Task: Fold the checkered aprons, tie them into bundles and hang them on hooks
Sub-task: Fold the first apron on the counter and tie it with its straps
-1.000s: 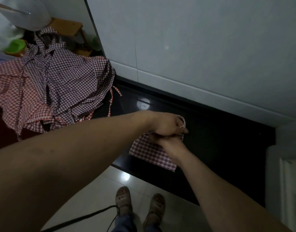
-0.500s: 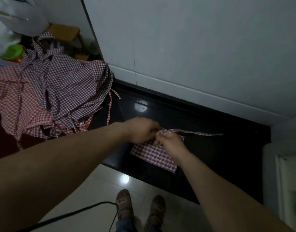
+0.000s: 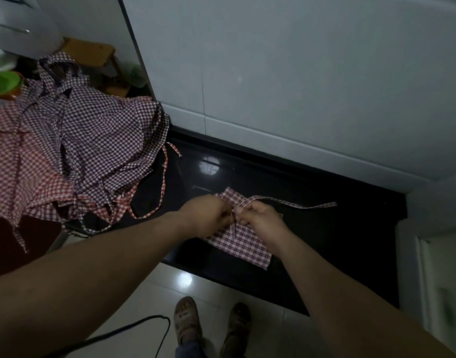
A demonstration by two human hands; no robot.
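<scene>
Presently: one folded apron (image 3: pixel 243 245) on the black tabletop (image 3: pixel 338 254), left hand (image 3: pixel 209 218) and right hand (image 3: pixel 260 219) close together pinching its strap (image 3: pixel 330 204), knot unfinished. Apron heap (image 3: pixel 80 151), far left: unfolded. Hanging: not begun, seemingly.

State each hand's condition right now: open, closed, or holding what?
Left hand: fingers curled, pinching the tie strap over the folded apron.
Right hand: fingers curled, pinching the same tie strap.
</scene>
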